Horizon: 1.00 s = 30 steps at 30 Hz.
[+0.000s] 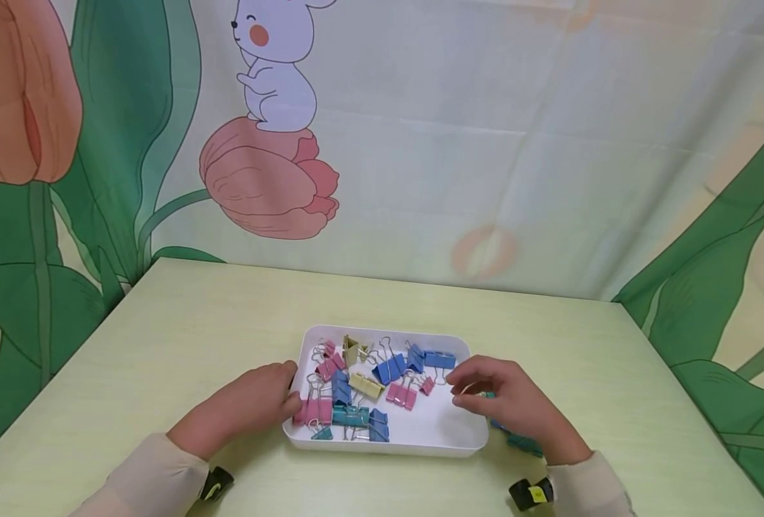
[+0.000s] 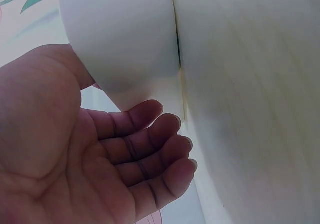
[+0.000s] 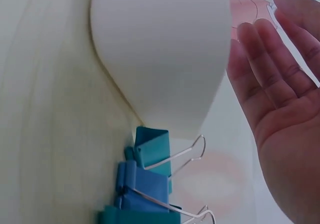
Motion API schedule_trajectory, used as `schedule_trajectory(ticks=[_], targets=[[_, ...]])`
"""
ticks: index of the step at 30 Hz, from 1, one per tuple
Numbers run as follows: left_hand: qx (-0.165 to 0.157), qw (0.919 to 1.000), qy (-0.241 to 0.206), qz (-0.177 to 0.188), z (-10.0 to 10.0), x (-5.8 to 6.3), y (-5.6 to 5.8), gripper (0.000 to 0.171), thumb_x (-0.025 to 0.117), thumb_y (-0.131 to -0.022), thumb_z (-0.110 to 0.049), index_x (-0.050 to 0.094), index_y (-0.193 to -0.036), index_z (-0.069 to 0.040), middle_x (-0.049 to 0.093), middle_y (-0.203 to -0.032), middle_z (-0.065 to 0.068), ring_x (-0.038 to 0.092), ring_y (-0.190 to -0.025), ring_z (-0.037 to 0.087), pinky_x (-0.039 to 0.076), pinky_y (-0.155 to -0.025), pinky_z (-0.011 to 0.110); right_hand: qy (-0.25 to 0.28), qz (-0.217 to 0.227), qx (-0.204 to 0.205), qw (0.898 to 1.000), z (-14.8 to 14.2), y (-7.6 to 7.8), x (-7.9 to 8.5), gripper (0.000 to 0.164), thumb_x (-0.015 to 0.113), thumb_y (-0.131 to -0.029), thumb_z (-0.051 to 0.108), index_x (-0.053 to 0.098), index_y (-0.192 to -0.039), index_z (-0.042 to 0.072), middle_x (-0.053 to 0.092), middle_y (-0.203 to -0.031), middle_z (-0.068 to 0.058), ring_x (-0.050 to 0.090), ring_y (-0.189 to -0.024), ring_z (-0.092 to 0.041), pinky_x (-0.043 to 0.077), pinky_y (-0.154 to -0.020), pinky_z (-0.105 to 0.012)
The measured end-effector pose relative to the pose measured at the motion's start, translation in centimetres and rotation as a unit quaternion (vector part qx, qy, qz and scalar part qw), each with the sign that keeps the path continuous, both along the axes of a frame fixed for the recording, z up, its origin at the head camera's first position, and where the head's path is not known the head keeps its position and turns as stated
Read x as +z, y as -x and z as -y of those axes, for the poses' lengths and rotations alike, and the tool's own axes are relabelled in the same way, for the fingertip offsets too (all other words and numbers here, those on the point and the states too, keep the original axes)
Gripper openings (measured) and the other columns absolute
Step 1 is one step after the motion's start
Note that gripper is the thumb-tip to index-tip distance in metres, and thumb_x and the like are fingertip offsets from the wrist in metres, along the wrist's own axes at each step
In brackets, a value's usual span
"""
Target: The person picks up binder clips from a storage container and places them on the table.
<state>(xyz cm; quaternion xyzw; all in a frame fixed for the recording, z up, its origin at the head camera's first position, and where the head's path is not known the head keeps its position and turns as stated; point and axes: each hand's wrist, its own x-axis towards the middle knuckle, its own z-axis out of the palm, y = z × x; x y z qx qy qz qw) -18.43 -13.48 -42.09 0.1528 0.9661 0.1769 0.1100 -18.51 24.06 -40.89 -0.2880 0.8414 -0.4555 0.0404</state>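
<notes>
A white tray sits on the near middle of the table, with binder clips spread over its left and far parts. Toward its near left lie a large pink clip and, just right of it, a teal clip; a yellow clip lies around the middle, and a blue clip by the far right corner. The near right part of the tray floor is bare.

The left hand grips the tray's left side, thumb over the rim and bent fingers against the outer wall. The right hand hovers at the right rim, fingers loosely bent, thumb apart from the forefinger, nothing in its grasp. Beneath it, right of the tray, teal and blue clips stand in a row on the table.

Dark bands show at both pale sleeves. The pale table reaches back to a printed backdrop with tulips and a white animal.
</notes>
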Motion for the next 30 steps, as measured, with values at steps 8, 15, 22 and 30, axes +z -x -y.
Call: schedule_trajectory(ticks=[8, 15, 22, 30], targets=[[-0.002, 1.0000, 0.003, -0.008, 0.0, 0.1, 0.0, 0.025, 0.056, -0.087, -0.022, 0.053, -0.102, -0.001, 0.049, -0.077, 0.005, 0.048, -0.071, 0.017, 0.041, -0.068, 0.032, 0.016, -0.008, 0.027, 0.999, 0.9, -0.3, -0.2, 0.022, 0.072, -0.086, 0.016, 0.068, -0.107, 0.014, 0.067, -0.104, -0.015, 0.068, -0.090, -0.013, 0.055, -0.083, -0.029], [-0.009, 0.9999, -0.003, -0.011, -0.1, 0.3, -0.1, 0.025, 0.056, -0.086, -0.021, 0.053, -0.101, -0.001, 0.049, -0.077, 0.005, 0.048, -0.071, 0.017, 0.041, -0.068, 0.033, -0.001, 0.007, 0.020, 1.000, 1.7, -0.5, 0.0, 0.023, 0.073, -0.084, 0.019, 0.069, -0.106, 0.020, 0.067, -0.107, -0.013, 0.068, -0.091, -0.016, 0.055, -0.083, -0.030], [-0.007, 0.9999, -0.004, -0.011, -0.1, 0.2, -0.1, 0.027, 0.057, -0.086, -0.022, 0.053, -0.103, -0.001, 0.050, -0.079, 0.004, 0.048, -0.072, 0.017, 0.041, -0.068, 0.033, 0.001, 0.015, 0.037, 0.999, 2.2, -0.7, 0.0, 0.025, 0.073, -0.085, 0.021, 0.069, -0.109, 0.020, 0.067, -0.109, -0.014, 0.068, -0.093, -0.021, 0.056, -0.083, -0.031], [-0.011, 0.9998, -0.009, -0.015, 0.0, 0.1, -0.1, 0.024, 0.056, -0.086, -0.021, 0.053, -0.100, -0.001, 0.049, -0.077, 0.004, 0.047, -0.070, 0.017, 0.040, -0.067, 0.033, 0.004, 0.001, 0.054, 0.999, 2.6, -0.6, -0.7, 0.026, 0.073, -0.085, 0.021, 0.068, -0.109, 0.015, 0.066, -0.109, -0.014, 0.069, -0.092, -0.020, 0.056, -0.082, -0.031]])
